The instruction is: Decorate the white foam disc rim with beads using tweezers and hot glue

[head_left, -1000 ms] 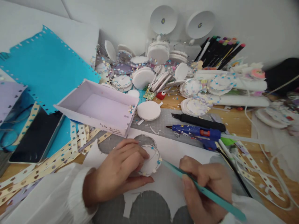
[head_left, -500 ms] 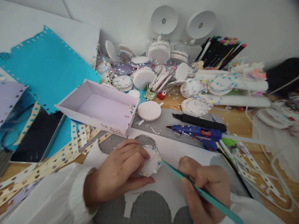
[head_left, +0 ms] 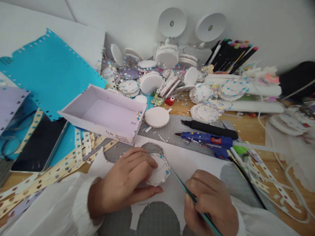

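My left hand (head_left: 130, 178) is closed around the left side of a round white disc (head_left: 157, 175), with fingertips on top and the thumb along its near edge. Thin wire with small blue and pale pieces (head_left: 168, 164) loops around the disc's rim and rises in a loose ring behind it. In my right hand (head_left: 211, 201) is a pair of teal tweezers (head_left: 180, 183), gripped like a pen. Their fine tips point up and left, close to the disc's right edge. Whether the tips touch the wire I cannot tell. Under both hands lies cut white sheet (head_left: 172, 193).
A lilac open box (head_left: 110, 113) stands behind my left hand. To the right lie a blue glue gun (head_left: 206, 139) and a black craft knife (head_left: 209, 127). Several wired white discs (head_left: 151, 82) pile up at the back. Punched paper strips (head_left: 61, 165) and a phone (head_left: 39, 144) are at left.
My right hand has shifted a little left and towards me. The tweezers have rolled and steepened, showing a narrower side. My left hand and the disc stay in place.
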The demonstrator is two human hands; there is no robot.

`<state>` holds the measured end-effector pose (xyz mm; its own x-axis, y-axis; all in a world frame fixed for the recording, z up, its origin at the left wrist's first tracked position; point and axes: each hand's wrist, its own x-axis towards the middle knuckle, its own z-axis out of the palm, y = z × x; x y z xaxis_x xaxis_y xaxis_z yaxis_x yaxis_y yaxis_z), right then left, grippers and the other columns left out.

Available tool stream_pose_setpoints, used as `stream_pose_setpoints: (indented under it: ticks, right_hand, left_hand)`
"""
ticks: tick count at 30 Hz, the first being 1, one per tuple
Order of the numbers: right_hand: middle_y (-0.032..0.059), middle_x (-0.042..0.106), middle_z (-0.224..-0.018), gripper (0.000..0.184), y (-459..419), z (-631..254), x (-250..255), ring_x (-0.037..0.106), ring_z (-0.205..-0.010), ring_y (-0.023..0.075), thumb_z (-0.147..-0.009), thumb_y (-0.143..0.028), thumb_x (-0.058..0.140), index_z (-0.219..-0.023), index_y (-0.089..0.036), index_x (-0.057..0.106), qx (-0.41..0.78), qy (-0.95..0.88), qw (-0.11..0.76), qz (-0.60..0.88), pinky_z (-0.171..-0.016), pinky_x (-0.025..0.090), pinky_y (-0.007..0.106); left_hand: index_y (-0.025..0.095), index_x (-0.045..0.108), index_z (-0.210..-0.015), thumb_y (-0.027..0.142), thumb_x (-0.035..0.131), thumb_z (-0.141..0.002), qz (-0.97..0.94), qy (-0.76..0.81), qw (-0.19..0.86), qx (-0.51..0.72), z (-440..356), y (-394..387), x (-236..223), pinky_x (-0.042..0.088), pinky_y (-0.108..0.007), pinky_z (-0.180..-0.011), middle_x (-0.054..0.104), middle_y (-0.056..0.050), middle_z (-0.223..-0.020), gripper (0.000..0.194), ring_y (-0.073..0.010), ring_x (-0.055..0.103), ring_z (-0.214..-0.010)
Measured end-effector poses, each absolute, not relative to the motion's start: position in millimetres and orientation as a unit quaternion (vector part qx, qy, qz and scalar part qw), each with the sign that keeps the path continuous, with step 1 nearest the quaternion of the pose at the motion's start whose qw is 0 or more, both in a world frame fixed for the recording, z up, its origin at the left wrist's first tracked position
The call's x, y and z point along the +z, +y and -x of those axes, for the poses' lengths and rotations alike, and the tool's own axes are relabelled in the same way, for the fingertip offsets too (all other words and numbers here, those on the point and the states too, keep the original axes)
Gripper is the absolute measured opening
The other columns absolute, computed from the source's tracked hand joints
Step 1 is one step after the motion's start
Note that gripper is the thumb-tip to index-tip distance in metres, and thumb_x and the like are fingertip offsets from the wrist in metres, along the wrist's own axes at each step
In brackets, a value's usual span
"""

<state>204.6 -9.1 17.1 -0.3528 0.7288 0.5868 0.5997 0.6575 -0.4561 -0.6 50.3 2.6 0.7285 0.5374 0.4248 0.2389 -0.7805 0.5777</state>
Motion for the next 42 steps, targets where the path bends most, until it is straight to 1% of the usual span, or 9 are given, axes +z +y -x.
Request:
stream_pose_setpoints:
  ticks: [5,9,11,16,19,22,28,33,42]
  right_hand:
    - [-0.0061,0.037,-0.049,0.031,-11.4,-204.4,14.8,0.034,-0.045,0.0112,-0.071,-0.001,0.047,-0.064,-0.023,0.027,0.183,-0.759,0.453,0.431,-0.045,0.027,0.026]
    - [-0.006,0.035,-0.055,0.013,-15.0,-198.7,7.0,0.033,-0.045,0.0104,-0.084,-0.013,0.049,-0.078,-0.024,0.044,0.272,-0.594,0.645,0.397,-0.045,0.027,0.027]
    - [-0.004,0.041,-0.06,0.004,-16.7,-198.2,4.1,0.041,-0.049,0.0119,-0.087,-0.019,0.051,-0.089,-0.022,0.05,0.3,-0.533,0.685,0.395,-0.048,0.033,0.029]
    - [0.0012,0.054,-0.07,0.009,-14.5,-207.8,6.9,0.051,-0.063,0.0158,-0.09,-0.025,0.052,-0.096,-0.021,0.058,0.405,-0.534,0.637,0.381,-0.054,0.041,0.031]
    - [0.0029,0.056,-0.08,0.009,-10.7,-212.4,10.0,0.054,-0.074,0.017,-0.09,-0.027,0.054,-0.093,-0.023,0.062,0.432,-0.545,0.609,0.381,-0.062,0.045,0.031]
    - [0.004,0.06,-0.088,0.01,-8.5,-213.2,11.1,0.056,-0.08,0.0165,-0.09,-0.026,0.055,-0.095,-0.026,0.064,0.459,-0.543,0.597,0.373,-0.064,0.05,0.029]
    - [0.0025,0.063,-0.086,0.009,-6.9,-212.3,10.9,0.059,-0.077,0.0132,-0.089,-0.024,0.058,-0.094,-0.026,0.065,0.486,-0.491,0.611,0.387,-0.063,0.054,0.023]
    - [0.0026,0.065,-0.083,0.008,-5.5,-211.1,9.1,0.06,-0.072,0.0125,-0.087,-0.023,0.061,-0.093,-0.025,0.067,0.504,-0.485,0.605,0.38,-0.057,0.053,0.021]
    - [0.0026,0.068,-0.078,0.007,-4.3,-210.2,6.3,0.058,-0.06,0.0117,-0.086,-0.025,0.063,-0.091,-0.025,0.068,0.503,-0.483,0.598,0.394,-0.053,0.049,0.024]
  left_hand:
    - [0.016,0.05,-0.087,0.023,0.071,-0.079,-0.894,0.214,0.253,0.301,2.6,49.2,1.4,0.045,-0.036,-0.088,0.067,-0.008,-0.091,0.023,-0.0203,0.063,-0.086]
    - [0.019,0.042,-0.077,0.017,0.073,-0.075,-0.861,0.202,0.339,0.32,6.2,49.1,2.5,0.042,-0.037,-0.091,0.066,-0.007,-0.091,0.031,-0.0191,0.061,-0.087]
    - [0.02,0.038,-0.075,0.015,0.073,-0.073,-0.817,0.19,0.436,0.326,8.3,48.9,4.2,0.042,-0.036,-0.088,0.066,-0.005,-0.09,0.036,-0.0181,0.06,-0.086]
    - [0.021,0.033,-0.075,0.03,0.067,-0.079,-0.615,0.187,0.698,0.317,11.0,48.1,6.8,0.042,-0.032,-0.071,0.065,-0.005,-0.085,0.036,-0.018,0.056,-0.078]
    - [0.021,0.032,-0.073,0.041,0.065,-0.079,-0.539,0.176,0.772,0.287,10.6,49.9,7.1,0.038,-0.03,-0.065,0.062,-0.006,-0.079,0.039,-0.018,0.054,-0.072]
    - [0.02,0.032,-0.071,0.043,0.066,-0.078,-0.502,0.168,0.802,0.277,10.6,51.9,6.2,0.036,-0.028,-0.061,0.058,-0.005,-0.076,0.042,-0.0168,0.051,-0.069]
    - [0.021,0.033,-0.071,0.043,0.068,-0.075,-0.457,0.165,0.84,0.242,12.5,52.4,4.0,0.037,-0.028,-0.058,0.057,-0.005,-0.076,0.042,-0.0175,0.05,-0.07]
    - [0.02,0.033,-0.071,0.044,0.067,-0.076,-0.469,0.165,0.84,0.218,12.2,52.7,5.8,0.038,-0.028,-0.06,0.059,-0.006,-0.078,0.043,-0.017,0.051,-0.07]
    - [0.02,0.033,-0.069,0.043,0.068,-0.076,-0.476,0.168,0.842,0.192,9.5,55.2,4.9,0.039,-0.028,-0.062,0.061,-0.007,-0.079,0.042,-0.016,0.053,-0.07]
